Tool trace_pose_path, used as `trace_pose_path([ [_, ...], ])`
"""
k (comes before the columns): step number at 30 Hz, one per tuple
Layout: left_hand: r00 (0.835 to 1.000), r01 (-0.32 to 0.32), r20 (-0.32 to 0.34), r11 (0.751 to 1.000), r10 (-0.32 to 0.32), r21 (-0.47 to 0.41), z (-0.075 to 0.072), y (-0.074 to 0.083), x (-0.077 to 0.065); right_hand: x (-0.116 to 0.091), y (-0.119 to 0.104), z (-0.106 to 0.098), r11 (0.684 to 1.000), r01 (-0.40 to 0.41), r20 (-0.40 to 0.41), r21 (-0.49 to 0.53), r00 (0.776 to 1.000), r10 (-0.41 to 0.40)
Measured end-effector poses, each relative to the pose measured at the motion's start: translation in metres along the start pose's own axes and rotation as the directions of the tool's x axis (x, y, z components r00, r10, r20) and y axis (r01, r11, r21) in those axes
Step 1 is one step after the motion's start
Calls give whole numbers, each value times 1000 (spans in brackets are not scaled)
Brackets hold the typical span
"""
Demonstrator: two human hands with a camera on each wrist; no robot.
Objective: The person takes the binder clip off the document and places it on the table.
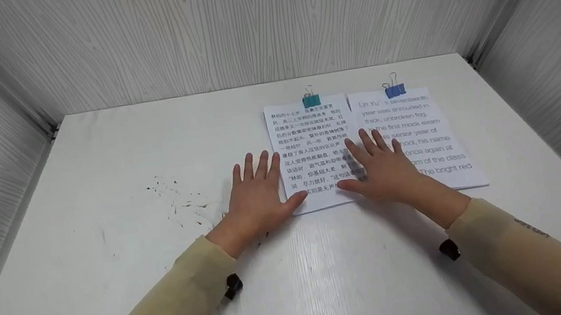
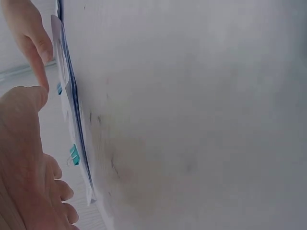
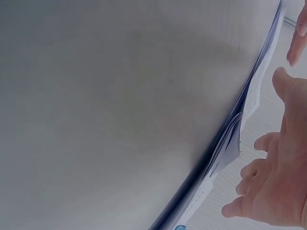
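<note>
Two stacks of printed sheets lie side by side on the white table. The left stack [image 1: 310, 137] carries Chinese text and has a teal binder clip [image 1: 311, 101] at its top edge. English text covers the right stack [image 1: 418, 131], which has a blue binder clip [image 1: 395, 90] on top. My left hand [image 1: 260, 198] is spread at the left stack's lower left edge, thumb over its corner. My right hand [image 1: 382, 171], fingers spread, is over where the stacks meet, hiding some print. Both wrist views show the hands a little above the paper, holding nothing.
Dark specks and brownish marks [image 1: 186, 205] dot the table [image 1: 113, 163] left of the left hand. Pale wood-grain panels [image 1: 252, 25] stand behind the table and on both sides. A small dark object [image 1: 233, 286] sits at the left wrist, another [image 1: 450, 249] at the right.
</note>
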State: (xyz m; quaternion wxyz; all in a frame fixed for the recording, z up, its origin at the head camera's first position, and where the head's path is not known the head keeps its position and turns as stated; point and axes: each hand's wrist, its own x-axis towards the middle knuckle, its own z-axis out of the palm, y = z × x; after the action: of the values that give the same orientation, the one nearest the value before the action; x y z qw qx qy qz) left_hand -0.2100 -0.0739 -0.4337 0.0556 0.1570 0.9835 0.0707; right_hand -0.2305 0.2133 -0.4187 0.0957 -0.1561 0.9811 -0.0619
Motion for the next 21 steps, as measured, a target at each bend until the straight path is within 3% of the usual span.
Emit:
trace_pose_path([
  [6, 999, -13, 39, 1000, 13, 7, 2, 6, 10, 5, 0, 3, 1000, 21, 33, -7, 999, -21],
  [15, 996, -13, 93, 1000, 14, -15, 3, 4, 9, 5, 1, 5, 999, 40, 94, 1, 995, -39],
  [21, 995, -13, 95, 1000, 16, -25, 2, 4, 8, 6, 0, 5, 999, 28, 100, 25, 995, -30],
])
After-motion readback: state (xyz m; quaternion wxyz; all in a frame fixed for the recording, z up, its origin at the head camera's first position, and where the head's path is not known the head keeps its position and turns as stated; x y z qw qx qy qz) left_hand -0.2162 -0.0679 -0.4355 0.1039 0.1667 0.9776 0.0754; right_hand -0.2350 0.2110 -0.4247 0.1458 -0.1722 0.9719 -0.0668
